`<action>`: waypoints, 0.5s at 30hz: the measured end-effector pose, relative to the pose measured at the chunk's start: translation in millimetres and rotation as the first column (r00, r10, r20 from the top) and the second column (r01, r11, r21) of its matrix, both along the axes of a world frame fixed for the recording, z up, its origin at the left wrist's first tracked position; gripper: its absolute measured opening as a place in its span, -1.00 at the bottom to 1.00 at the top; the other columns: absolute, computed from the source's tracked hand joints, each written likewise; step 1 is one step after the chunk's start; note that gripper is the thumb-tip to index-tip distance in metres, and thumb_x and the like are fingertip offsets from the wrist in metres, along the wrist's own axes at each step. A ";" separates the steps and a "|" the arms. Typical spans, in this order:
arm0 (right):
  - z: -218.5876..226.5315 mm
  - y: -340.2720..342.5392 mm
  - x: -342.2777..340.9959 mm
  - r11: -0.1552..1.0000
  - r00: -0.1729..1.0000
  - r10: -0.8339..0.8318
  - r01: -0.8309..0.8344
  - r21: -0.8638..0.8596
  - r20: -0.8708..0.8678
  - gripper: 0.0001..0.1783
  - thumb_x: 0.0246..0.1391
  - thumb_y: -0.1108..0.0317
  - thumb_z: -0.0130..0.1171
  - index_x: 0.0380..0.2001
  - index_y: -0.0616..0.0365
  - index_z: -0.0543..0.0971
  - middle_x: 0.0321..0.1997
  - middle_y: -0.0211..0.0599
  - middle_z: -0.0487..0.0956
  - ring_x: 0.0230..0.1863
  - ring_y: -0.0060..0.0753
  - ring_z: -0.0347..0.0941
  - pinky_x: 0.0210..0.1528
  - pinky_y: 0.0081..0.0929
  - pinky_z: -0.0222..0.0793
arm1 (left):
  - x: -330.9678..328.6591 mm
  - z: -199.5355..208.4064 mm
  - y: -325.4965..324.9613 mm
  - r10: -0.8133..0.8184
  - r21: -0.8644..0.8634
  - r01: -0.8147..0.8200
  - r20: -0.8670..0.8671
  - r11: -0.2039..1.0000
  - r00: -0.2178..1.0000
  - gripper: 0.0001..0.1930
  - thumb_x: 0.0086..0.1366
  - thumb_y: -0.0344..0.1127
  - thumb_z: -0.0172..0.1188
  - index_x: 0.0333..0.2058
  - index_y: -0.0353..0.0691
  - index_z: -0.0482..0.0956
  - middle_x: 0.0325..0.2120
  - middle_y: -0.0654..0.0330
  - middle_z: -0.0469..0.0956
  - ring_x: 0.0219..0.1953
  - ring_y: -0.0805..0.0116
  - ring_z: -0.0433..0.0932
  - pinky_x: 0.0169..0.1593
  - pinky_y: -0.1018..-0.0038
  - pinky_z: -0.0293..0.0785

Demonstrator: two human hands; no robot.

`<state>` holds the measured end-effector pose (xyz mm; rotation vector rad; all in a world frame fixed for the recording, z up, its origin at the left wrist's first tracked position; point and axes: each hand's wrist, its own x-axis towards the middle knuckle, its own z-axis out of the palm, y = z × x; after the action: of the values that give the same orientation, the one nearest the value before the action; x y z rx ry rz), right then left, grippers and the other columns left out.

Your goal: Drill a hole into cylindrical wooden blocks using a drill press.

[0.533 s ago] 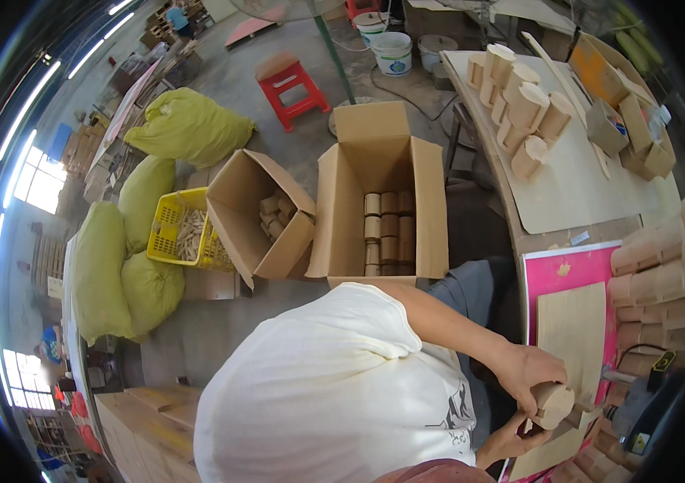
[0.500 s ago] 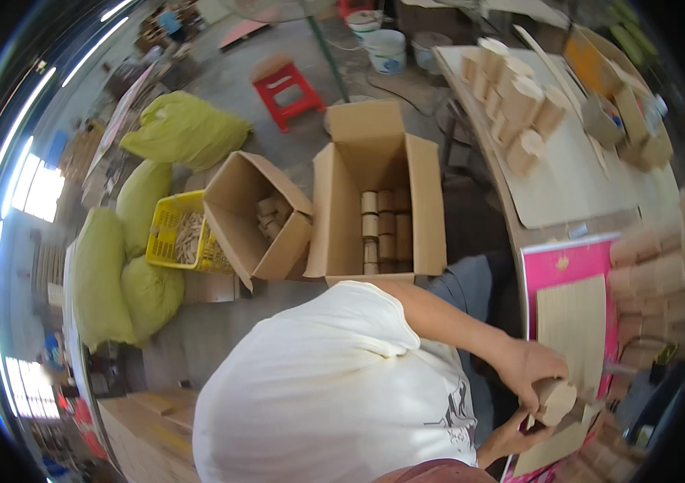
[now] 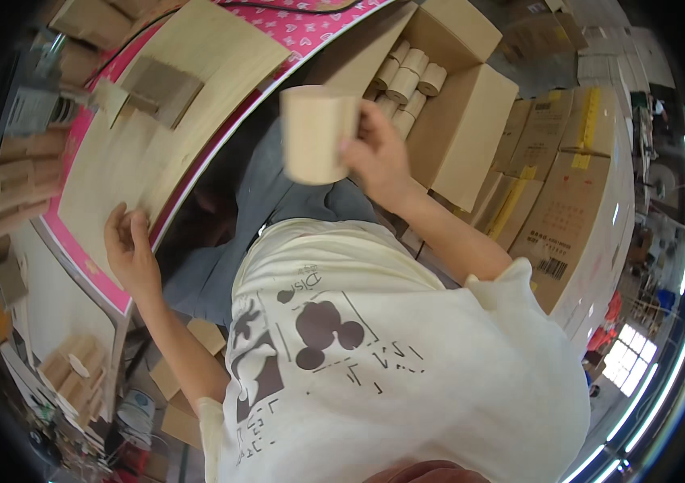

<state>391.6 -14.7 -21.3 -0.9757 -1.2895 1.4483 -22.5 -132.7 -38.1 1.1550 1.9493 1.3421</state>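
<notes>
In my right hand point(image 3: 376, 157) is a pale wooden cylinder point(image 3: 314, 137), gripped by one side between thumb and fingers and raised above my lap. Motion smears it a little. My left hand point(image 3: 131, 245) holds nothing; its fingers are loosely bent and apart, beside the front edge of the work table. On the table's pale wooden board point(image 3: 225, 60) lies a small brown block point(image 3: 163, 90). To the right of the held cylinder stands an open cardboard box point(image 3: 463, 129) with several similar wooden cylinders point(image 3: 403, 84) in it.
A pink patterned sheet point(image 3: 302, 32) covers the table under the board. Closed cardboard cartons point(image 3: 560, 217) are stacked at the right. More wooden cylinders point(image 3: 76, 366) stand on another table at lower left. Wooden pieces point(image 3: 16, 189) are piled at the far left.
My view has swung round toward the cardboard box and cartons. Both hands were together at the cylinder over the board; now the left is apart from it and the right carries it toward the box.
</notes>
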 end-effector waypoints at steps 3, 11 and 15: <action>-29.3 10.6 82.5 0.897 0.929 -0.316 0.359 -0.258 0.195 -0.43 0.45 0.31 0.30 0.39 0.36 0.51 0.18 -0.15 0.67 0.17 -0.33 0.63 0.26 -0.31 0.58 | -0.1 -3.4 3.7 0.005 -0.038 -0.005 -0.006 0.999 1.000 -0.58 0.67 -0.29 0.37 0.34 -0.37 0.60 -0.08 0.17 0.73 -0.05 0.44 0.70 0.11 0.48 0.65; -215.3 116.9 218.8 0.709 0.399 -0.313 0.702 -0.068 0.862 -0.31 0.26 0.03 0.43 0.23 0.42 0.68 0.11 0.14 0.78 0.15 -0.01 0.74 0.19 -0.16 0.61 | 13.8 1.0 8.0 0.088 -0.125 -0.123 -0.254 0.984 0.963 -0.61 0.65 -0.23 0.40 0.31 -0.29 0.67 -0.09 0.25 0.73 -0.13 0.54 0.64 -0.04 0.58 0.55; -270.0 184.4 264.8 0.714 0.248 -0.117 0.695 -0.092 0.962 -0.31 0.21 0.02 0.44 0.17 0.43 0.75 0.24 0.37 0.75 0.33 0.22 0.72 0.37 -0.05 0.60 | 19.9 1.1 4.4 0.109 -0.117 -0.144 -0.261 0.983 0.959 -0.63 0.61 -0.32 0.42 0.27 -0.35 0.68 -0.14 0.24 0.73 -0.21 0.55 0.59 -0.11 0.58 0.51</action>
<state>656.5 169.7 -291.3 -2.5958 -1.1261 0.6804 -2.5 -128.2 -37.0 1.2026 2.2936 1.1483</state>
